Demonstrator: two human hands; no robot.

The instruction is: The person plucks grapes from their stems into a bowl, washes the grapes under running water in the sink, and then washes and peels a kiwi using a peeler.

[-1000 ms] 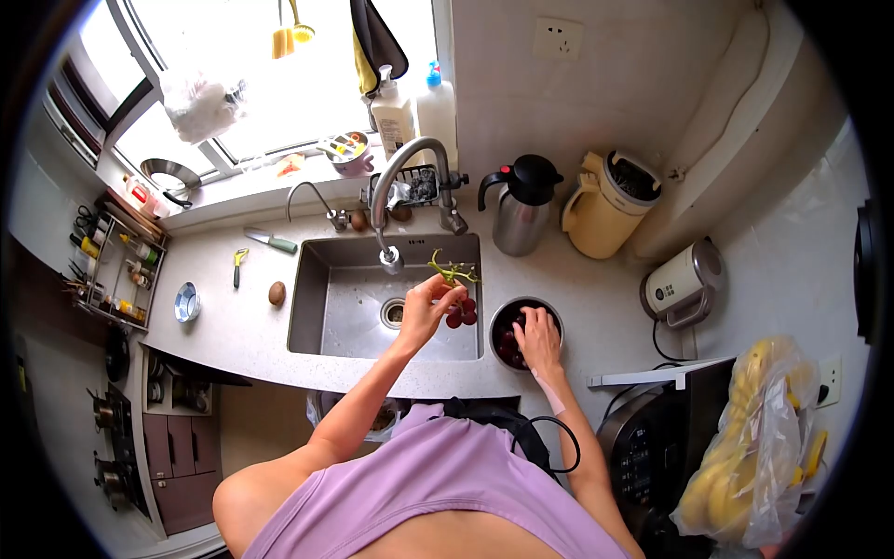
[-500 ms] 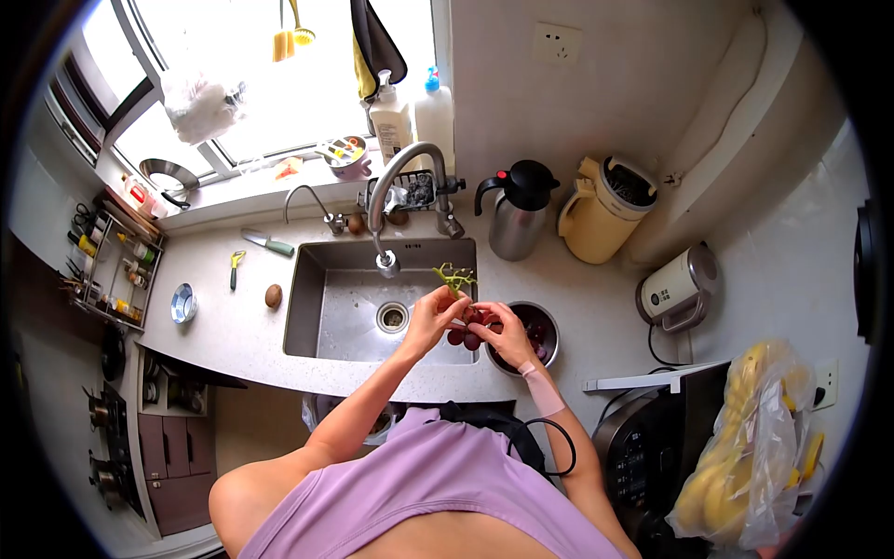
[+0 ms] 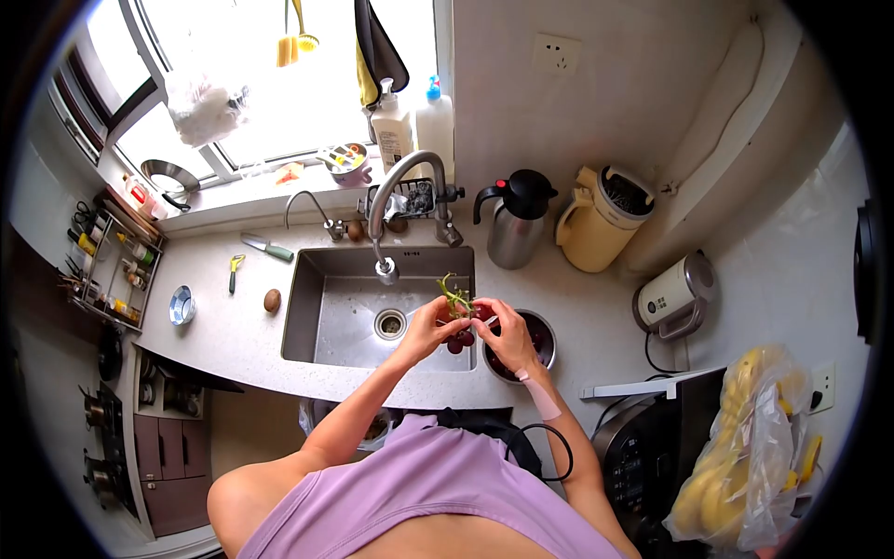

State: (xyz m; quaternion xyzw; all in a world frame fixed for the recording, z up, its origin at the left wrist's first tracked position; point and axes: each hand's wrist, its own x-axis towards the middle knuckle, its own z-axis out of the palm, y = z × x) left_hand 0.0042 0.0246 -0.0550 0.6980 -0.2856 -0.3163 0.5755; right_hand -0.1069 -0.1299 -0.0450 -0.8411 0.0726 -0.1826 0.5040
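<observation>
Dark red grapes [image 3: 455, 345] hang from a green stem [image 3: 453, 293] above the right side of the metal sink [image 3: 335, 326]. My left hand [image 3: 426, 333] is closed around the stem, its fingertips pinched near the middle of the bunch. My right hand [image 3: 512, 343] has its thumb and fingers closed on a grape at the bunch's right side, close to the left fingertips. Under the right hand stands a round bowl [image 3: 552, 354] with dark grapes inside, partly covered by that hand.
A curved faucet [image 3: 410, 163] rises behind the sink. Behind the bowl stand a steel thermos jug [image 3: 518, 228] and a cream pitcher [image 3: 596, 224]; a kettle [image 3: 672, 296] is farther right. Left lie a knife [image 3: 268, 247], a yellow-green peeler [image 3: 235, 272], a brown round fruit [image 3: 272, 300] and a small bowl [image 3: 182, 305].
The bunch has turned slightly in my hands, and its stem sits a little lower. My right fingers have shifted up and left on the grapes, nearer my left fingertips.
</observation>
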